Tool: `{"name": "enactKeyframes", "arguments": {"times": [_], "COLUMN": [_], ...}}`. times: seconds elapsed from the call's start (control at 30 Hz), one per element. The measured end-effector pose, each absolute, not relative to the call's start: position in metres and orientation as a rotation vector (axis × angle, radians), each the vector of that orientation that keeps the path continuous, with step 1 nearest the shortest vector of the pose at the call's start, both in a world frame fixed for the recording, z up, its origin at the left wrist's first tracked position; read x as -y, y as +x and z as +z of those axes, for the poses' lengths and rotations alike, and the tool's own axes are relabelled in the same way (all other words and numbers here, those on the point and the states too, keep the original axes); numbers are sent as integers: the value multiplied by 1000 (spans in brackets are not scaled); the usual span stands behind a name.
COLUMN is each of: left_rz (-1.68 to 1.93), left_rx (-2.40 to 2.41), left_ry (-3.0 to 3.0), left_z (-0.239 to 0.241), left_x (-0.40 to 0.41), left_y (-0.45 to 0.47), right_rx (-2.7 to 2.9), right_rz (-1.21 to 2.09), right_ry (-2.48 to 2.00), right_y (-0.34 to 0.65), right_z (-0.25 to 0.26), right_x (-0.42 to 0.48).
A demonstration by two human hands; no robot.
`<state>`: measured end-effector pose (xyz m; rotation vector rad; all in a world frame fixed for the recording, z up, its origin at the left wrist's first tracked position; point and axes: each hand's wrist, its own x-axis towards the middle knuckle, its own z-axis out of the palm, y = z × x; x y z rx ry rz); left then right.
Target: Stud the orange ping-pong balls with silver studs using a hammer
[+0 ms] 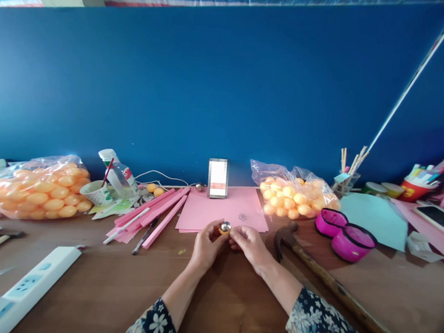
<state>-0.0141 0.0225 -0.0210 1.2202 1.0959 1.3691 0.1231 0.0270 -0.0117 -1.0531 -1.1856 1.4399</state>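
Note:
Between my two hands, just in front of the pink paper sheets (219, 212), is a small ball (225, 227) with a shiny silver top and an orange underside. My left hand (208, 244) grips it from the left, with thumb and fingers closed around it. The fingers of my right hand (250, 244) are pinched together at its right edge; whether they also hold something small there is hidden. A crumpled clear scrap (243, 217) lies on the pink paper just beyond my right hand.
Right of my hands lies a claw hammer (314, 267), near magenta bands (353, 242). Bags of orange balls (292, 198) stand behind it and at far left (49, 192). Pink strips (158, 210), a pen (144, 235) and a power strip (35, 280) lie leftward. A blue partition (220, 85) closes off the back.

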Motion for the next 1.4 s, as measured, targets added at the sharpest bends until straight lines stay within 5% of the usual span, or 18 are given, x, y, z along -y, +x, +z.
{"name": "enactKeyframes", "arguments": {"times": [1.4], "left_rz": [1385], "left_rx": [-1197], "left_ry": [1265], "left_z": [-17], "left_x": [-21], "left_y": [-12], "right_rx": [1021], "right_rz": [1462], "right_ry": [-1078], "right_y": [120], "right_z": [-13], "right_x": [-27]}}
